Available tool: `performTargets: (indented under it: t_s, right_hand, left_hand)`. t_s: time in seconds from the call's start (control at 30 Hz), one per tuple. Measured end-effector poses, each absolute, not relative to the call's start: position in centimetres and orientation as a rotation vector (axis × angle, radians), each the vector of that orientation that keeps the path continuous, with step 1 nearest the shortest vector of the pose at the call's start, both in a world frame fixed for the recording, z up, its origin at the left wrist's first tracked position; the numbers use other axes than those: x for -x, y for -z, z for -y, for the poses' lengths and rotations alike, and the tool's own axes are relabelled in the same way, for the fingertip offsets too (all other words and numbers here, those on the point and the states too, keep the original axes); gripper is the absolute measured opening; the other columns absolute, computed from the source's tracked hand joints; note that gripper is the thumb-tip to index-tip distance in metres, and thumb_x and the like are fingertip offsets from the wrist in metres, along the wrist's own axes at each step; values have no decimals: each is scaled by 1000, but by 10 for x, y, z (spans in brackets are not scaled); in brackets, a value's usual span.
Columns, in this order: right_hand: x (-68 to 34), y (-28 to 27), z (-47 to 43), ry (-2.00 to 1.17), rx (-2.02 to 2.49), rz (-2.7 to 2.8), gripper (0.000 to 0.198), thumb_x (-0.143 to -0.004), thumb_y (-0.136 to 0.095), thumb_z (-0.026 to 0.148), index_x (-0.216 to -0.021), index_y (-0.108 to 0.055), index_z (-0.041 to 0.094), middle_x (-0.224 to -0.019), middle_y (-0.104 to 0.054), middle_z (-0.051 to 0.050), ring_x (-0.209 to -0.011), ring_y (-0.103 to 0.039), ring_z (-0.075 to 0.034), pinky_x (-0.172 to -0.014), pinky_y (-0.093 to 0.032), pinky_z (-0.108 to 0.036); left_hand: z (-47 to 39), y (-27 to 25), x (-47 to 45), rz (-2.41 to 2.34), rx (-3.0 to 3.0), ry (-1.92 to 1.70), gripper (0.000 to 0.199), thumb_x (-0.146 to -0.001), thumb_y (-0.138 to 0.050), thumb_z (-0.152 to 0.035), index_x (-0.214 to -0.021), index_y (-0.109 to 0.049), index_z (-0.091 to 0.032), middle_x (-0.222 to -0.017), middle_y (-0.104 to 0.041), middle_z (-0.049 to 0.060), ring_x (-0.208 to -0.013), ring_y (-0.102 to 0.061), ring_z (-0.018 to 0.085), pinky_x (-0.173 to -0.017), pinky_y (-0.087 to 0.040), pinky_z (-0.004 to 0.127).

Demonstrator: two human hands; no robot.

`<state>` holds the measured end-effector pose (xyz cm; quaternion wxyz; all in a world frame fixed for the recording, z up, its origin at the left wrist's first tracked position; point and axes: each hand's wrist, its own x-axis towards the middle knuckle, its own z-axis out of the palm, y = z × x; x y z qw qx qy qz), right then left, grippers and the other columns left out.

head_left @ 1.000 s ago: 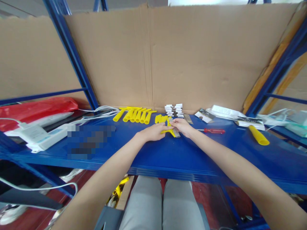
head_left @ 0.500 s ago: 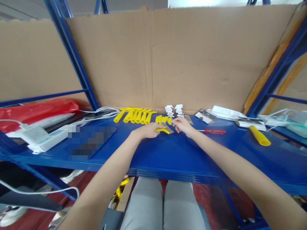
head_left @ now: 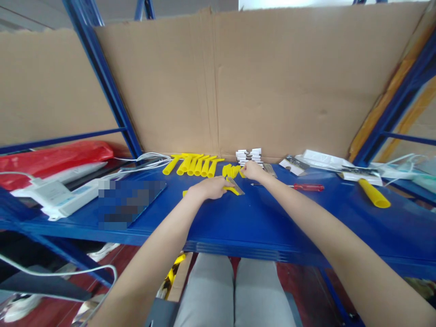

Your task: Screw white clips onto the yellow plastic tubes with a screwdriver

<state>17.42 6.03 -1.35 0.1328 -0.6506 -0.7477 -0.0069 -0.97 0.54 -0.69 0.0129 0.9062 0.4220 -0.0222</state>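
My left hand (head_left: 214,188) is wrapped around the yellow handle of a scraper (head_left: 233,190) lying low over the blue shelf. The scraper's flat metal blade points right, and its handle end shows left of my wrist. My right hand (head_left: 252,170) is closed at the right end of a row of small yellow plastic pieces (head_left: 232,171), its fingertips on the endmost piece (head_left: 242,172). Behind that hand stands a stack of white and black cards (head_left: 250,155). A metal blade (head_left: 270,170) lies just right of the hand.
Several yellow scraper handles (head_left: 198,165) lie in a row at the back left. A red screwdriver (head_left: 308,187) and a loose yellow handle (head_left: 374,193) lie to the right. At the left are a power strip (head_left: 73,200) and a red bag (head_left: 57,159). Cardboard (head_left: 272,81) walls the back.
My right hand has moved forward and slightly left, from beside the scraper blade to the small yellow pieces. My left hand keeps its hold on the scraper, which has shifted only a little.
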Motion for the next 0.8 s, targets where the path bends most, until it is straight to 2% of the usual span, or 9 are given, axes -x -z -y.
performTargets:
  t_s: [0.13, 0.27, 0.43, 0.63, 0.8]
  right_hand:
    - [-164, 13, -67, 80, 1988, 2214, 38, -84, -57, 30, -111, -68, 7, -105, -70, -21, -99, -67, -27, -76, -48, -26]
    - [-157, 10, -67, 160, 2054, 2327, 41, -84, -55, 25, -119, -64, 6, -112, -67, -22, -105, -64, -30, -83, -50, -33]
    - [-150, 4, -65, 211, 2042, 2451, 41, -81, -53, 15, -119, -63, 5, -113, -67, -23, -105, -64, -30, -85, -51, -34]
    - [-138, 4, -71, 263, 2002, 2585, 38, -78, -58, 11, -114, -67, 6, -112, -67, -22, -107, -64, -32, -89, -50, -39]
    - [-133, 7, -75, 326, 2018, 2545, 37, -81, -54, 10, -116, -66, 8, -119, -65, -21, -111, -62, -30, -91, -49, -40]
  left_hand:
    - [-3, 5, 10, -1227, -2799, 16, 44, -86, -48, -19, -126, -61, -31, -127, -63, -1, -111, -60, 19, -92, -43, 23]
    - [0, 3, 10, -1146, -2766, -22, 45, -85, -47, -15, -123, -63, -33, -128, -63, -5, -113, -59, 17, -93, -42, 21]
    - [1, 1, 10, -1101, -2769, -39, 46, -85, -47, -13, -123, -63, -33, -129, -62, -6, -114, -59, 16, -95, -42, 21]
    - [-2, 3, 9, -1147, -2777, -31, 46, -85, -46, -14, -125, -61, -32, -131, -60, -4, -116, -58, 18, -97, -41, 24]
    - [-4, 5, 9, -1043, -2804, -69, 48, -85, -46, -11, -125, -62, -33, -132, -60, -7, -119, -55, 16, -98, -40, 22]
